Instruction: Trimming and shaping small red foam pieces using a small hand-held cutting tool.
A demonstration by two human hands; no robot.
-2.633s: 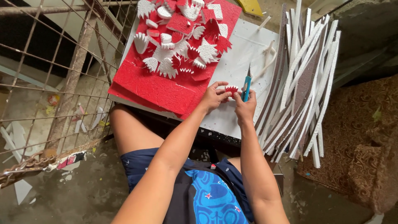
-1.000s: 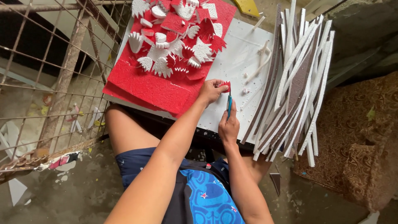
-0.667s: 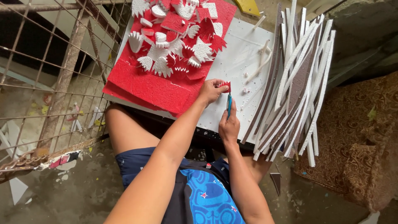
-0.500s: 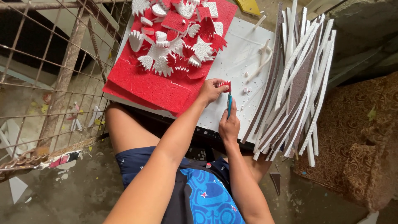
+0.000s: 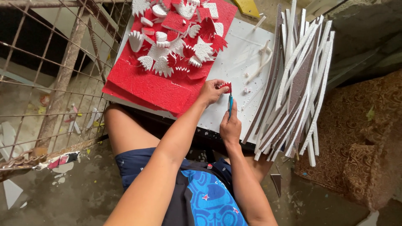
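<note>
My left hand point(image 5: 210, 91) pinches a small red foam piece point(image 5: 226, 86) with a jagged white edge, pressed on the white board point(image 5: 238, 62). My right hand point(image 5: 230, 125) grips a slim blue craft knife point(image 5: 230, 104), its tip pointing up at the red piece. Both hands sit at the near edge of the board, just right of the red foam sheets point(image 5: 146, 86).
A pile of red and white cut-out foam shapes point(image 5: 176, 37) lies on the red sheets. Long white and brown foam strips point(image 5: 293, 83) fan out at the right. A rusty wire grid point(image 5: 50, 83) stands at the left, a brown patterned cushion point(image 5: 368, 138) at the right. Offcut strips point(image 5: 261, 62) lie on the board.
Since 2.6 s ago my right hand has drawn back toward me with the knife. Over the last second both hands have stayed nearly still.
</note>
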